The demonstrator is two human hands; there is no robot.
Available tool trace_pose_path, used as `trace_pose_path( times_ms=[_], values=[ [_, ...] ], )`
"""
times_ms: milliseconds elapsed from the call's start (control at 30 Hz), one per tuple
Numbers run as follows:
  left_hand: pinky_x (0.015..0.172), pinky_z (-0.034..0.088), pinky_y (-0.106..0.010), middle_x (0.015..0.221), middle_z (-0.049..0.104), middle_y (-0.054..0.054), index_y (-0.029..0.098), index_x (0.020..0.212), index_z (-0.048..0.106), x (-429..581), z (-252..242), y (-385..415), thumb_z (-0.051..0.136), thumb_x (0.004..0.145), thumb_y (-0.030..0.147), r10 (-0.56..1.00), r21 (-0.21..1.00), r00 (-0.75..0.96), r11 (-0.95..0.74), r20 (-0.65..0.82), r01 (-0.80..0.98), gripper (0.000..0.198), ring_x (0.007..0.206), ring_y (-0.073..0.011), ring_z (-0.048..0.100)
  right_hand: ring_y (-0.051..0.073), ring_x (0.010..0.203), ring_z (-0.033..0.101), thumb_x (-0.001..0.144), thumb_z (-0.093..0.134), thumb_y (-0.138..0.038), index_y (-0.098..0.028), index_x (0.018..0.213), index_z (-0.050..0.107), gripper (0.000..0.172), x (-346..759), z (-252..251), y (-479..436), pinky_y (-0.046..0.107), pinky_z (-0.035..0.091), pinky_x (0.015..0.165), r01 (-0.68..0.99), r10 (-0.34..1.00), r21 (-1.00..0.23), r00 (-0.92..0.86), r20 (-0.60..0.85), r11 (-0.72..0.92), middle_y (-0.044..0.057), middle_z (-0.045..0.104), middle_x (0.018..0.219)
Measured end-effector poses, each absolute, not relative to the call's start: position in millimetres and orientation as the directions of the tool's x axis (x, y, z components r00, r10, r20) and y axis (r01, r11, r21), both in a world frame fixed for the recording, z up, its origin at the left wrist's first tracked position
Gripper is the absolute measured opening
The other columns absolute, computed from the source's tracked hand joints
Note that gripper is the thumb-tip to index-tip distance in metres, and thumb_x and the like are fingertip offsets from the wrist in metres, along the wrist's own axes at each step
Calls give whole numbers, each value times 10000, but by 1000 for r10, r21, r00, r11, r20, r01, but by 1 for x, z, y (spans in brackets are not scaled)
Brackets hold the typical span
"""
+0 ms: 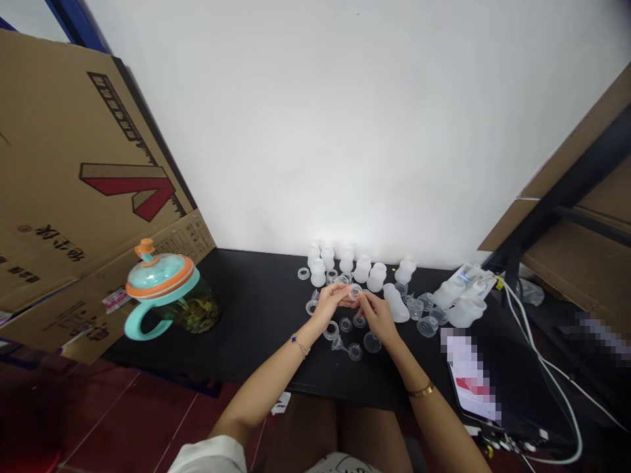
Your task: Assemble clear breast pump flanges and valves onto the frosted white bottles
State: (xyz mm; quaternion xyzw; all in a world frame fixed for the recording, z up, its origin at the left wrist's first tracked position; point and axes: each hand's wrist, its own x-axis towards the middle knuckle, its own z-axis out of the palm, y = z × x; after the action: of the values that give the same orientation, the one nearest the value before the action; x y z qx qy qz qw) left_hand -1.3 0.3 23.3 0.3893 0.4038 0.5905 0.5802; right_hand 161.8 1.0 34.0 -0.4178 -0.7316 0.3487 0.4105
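While both bare hands meet low over the matte black tabletop (266, 315), the left hand (331, 303) and the right hand (377, 316) stand narrow, their fingertips drawn together on a small clear plastic piece (354, 293) at the centre of the pair. The fingers hide part of its shape. The step in hand looks like close handling of this one part, and its small size seems to call for a steady, careful pinch. At 6 o'clock from the hands lie a clear round cup (372, 341) and a clear plastic ring (331, 330). At 3 o'clock, a frosted white bottle (397, 303) lies on its side. At 12 o'clock, more frosted white bottles (362, 269) stand in a loose cluster before a white wall (345, 131). Farther out at 9 o'clock, a glass jar with a teal handle and orange-rimmed lid (160, 279) stands before a brown cardboard sheet (64, 164).
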Motion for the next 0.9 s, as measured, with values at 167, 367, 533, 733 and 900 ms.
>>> trace_pose_path(
  times_ms=[167,367,533,733,900],
  values=[
    [647,540,-284,808,737,-66,147,860,727,-3,27,0,818,694,476,992,959,-85,-112,93,-261,380,727,-191,682,171,524,595,993,374,-579,-225,800,675,503,161,32,3,271,450,545,334,913,-869,-311,263,364,9,667,609],
    [615,528,-266,803,728,-58,152,858,725,-3,31,-2,808,708,456,981,965,-106,-183,165,-186,348,717,-178,659,165,570,626,965,443,-587,-229,801,632,437,160,36,2,259,456,545,307,914,-891,-338,226,334,7,721,735],
    [639,535,-282,813,731,-64,155,859,724,-1,31,-3,785,738,438,969,962,-113,-234,220,-139,314,711,-179,658,171,573,632,959,459,-582,-233,760,613,430,159,35,2,264,461,538,302,914,-890,-327,241,342,11,715,704],
    [650,538,-299,767,728,-56,153,829,718,0,33,-3,801,718,449,977,965,-99,-204,190,-162,327,656,-172,654,173,567,628,976,429,-573,-231,810,616,424,160,31,4,270,461,533,309,903,-874,-338,267,374,27,726,757],
    [627,548,-286,776,735,-64,150,835,724,0,30,-3,810,704,467,987,964,-86,-149,133,-219,354,693,-188,678,174,568,633,989,423,-540,-239,796,602,400,160,30,4,268,452,550,318,892,-860,-350,285,399,16,717,733]
  ],
)
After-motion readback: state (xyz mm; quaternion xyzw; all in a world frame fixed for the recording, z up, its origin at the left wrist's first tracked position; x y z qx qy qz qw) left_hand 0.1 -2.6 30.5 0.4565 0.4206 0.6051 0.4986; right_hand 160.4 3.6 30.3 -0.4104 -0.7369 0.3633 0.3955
